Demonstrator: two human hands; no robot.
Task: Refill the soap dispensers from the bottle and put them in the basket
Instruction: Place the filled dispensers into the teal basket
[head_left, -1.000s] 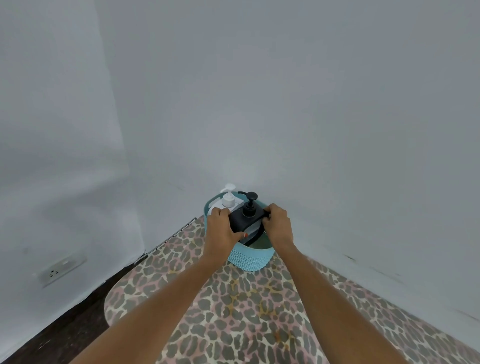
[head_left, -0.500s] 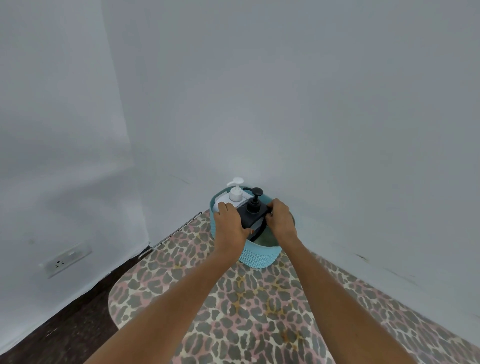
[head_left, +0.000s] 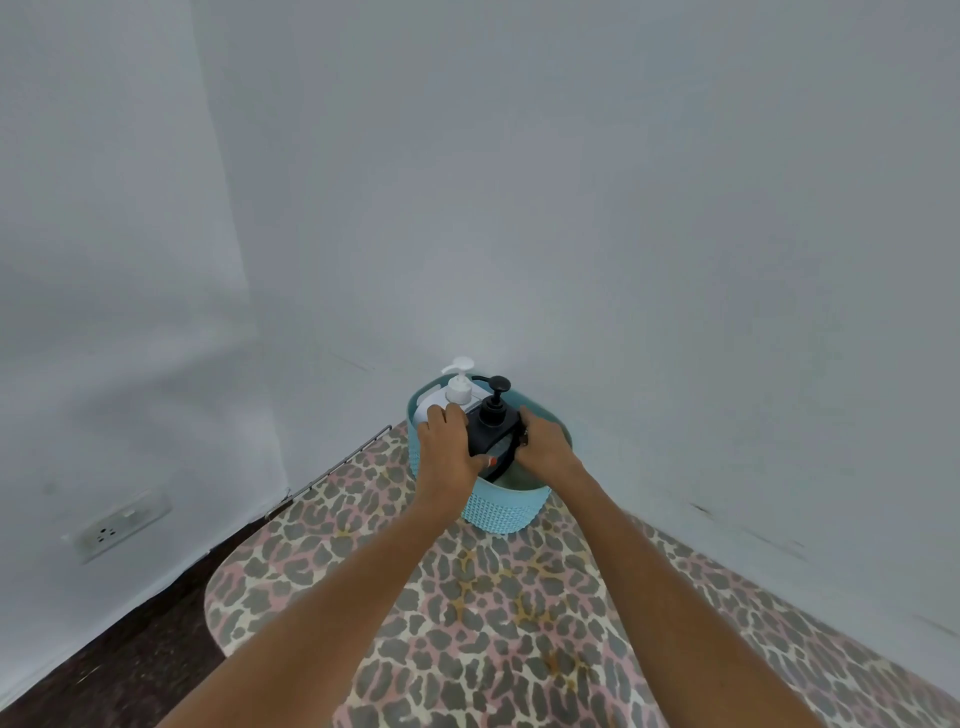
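A light blue woven basket (head_left: 503, 511) stands at the far end of the leopard-print surface, close to the wall. Inside it stands a white pump dispenser (head_left: 459, 388) at the back left. A black pump dispenser (head_left: 493, 418) sits in the basket's mouth, upright, with its pump head above the rim. My left hand (head_left: 448, 440) grips the black dispenser's left side and my right hand (head_left: 545, 444) grips its right side. The dispenser's lower body is hidden by my hands and the basket wall. No refill bottle is in view.
The leopard-print surface (head_left: 493, 613) has a rounded left edge above a dark floor (head_left: 119, 670). Plain grey-white walls meet in a corner behind the basket. A wall socket (head_left: 117, 525) is low on the left wall. A thin metal rail (head_left: 332, 467) runs along the surface's far left edge.
Both hands keep hold of the black dispenser in the basket. The dispenser sits slightly lower and further right against the white one; the view has shifted a little.
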